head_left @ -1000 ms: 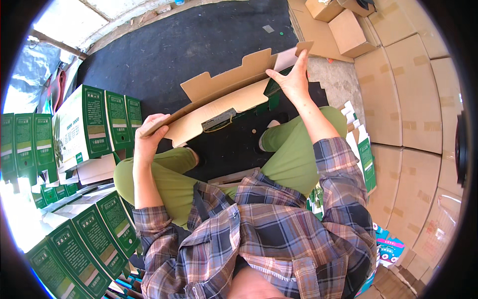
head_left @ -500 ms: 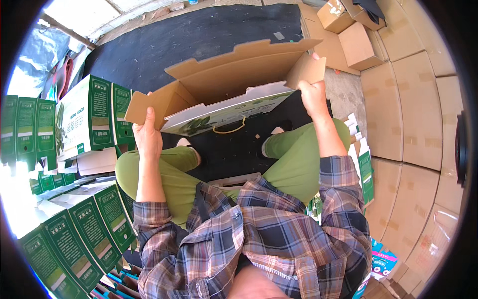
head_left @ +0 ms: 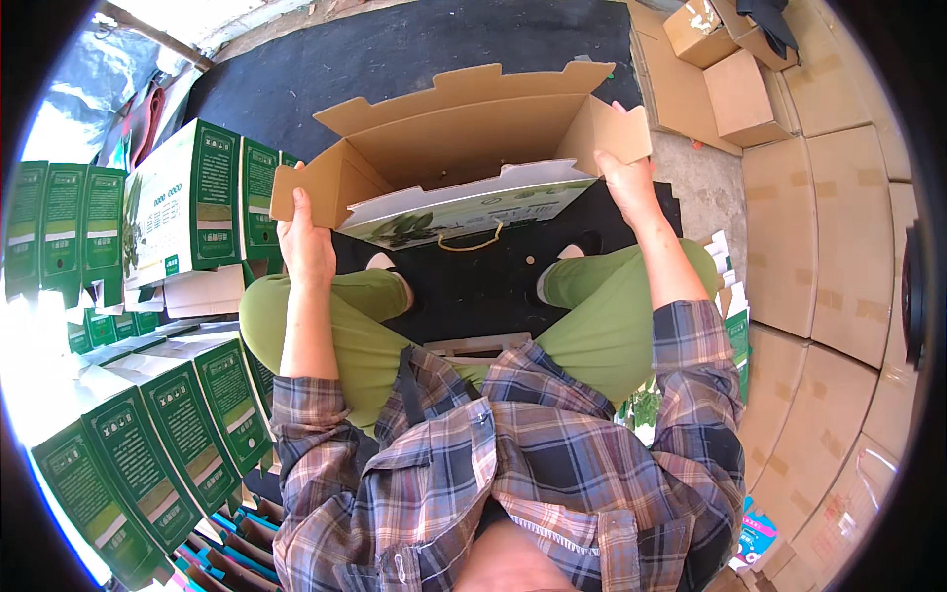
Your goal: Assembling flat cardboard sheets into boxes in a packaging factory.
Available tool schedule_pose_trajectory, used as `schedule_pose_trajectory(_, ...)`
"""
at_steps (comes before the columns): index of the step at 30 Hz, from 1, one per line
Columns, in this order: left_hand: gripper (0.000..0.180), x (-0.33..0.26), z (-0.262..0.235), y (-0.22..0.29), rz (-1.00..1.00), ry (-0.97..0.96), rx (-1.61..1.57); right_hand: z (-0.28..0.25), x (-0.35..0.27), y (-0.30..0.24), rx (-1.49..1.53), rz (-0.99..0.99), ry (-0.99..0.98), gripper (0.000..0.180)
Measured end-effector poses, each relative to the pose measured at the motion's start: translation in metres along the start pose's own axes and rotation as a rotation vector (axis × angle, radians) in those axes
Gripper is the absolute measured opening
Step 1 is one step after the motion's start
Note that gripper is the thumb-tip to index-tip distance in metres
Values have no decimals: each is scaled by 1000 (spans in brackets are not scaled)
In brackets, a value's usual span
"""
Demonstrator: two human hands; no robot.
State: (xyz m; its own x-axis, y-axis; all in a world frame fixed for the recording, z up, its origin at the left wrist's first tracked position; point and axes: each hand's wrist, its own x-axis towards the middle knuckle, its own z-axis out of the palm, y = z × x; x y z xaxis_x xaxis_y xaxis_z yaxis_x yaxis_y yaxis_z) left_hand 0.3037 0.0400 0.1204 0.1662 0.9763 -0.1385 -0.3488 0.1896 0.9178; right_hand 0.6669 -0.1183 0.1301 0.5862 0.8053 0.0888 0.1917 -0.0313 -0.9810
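Black mat (head_left: 414, 49): covers the floor ahead of the seated person and carries the work; the knees in green trousers (head_left: 345, 326) spread to either side of it, leaving room for the box between them

Stacks: flat brown cartons (head_left: 838, 227) lie to the right, finished green boxes (head_left: 187, 202) stand upright in rows to the left, both near enough to reach from the seat

Box (head_left: 464, 148): an open cardboard box, brown inside, white and green print outside, held above the mat between the knees. Its opening tilts toward the person, so the inside can be seen. Top flaps stand open along the far edge; a yellow cord handle (head_left: 469, 242) hangs from the near wall

Left hand (head_left: 306, 247): fingers clenched on the left side flap (head_left: 316, 187), thumb up along its edge, holding that end square

Right hand (head_left: 626, 183): fingers grasping the right side flap (head_left: 617, 128) from below. The two grips at opposite ends keep the box spread open and steady
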Motion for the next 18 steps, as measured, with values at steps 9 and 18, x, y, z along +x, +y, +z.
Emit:
schedule_pose_trajectory(9, 67, 9, -6, 26, 464, 258, 726, -15, -12, 2, -92, 313, -7, 35)
schedule_pose_trajectory(18, 59, 5, 39, 29, 1031, -69, 1489, -19, -29, 1, -125, 235, -84, 28)
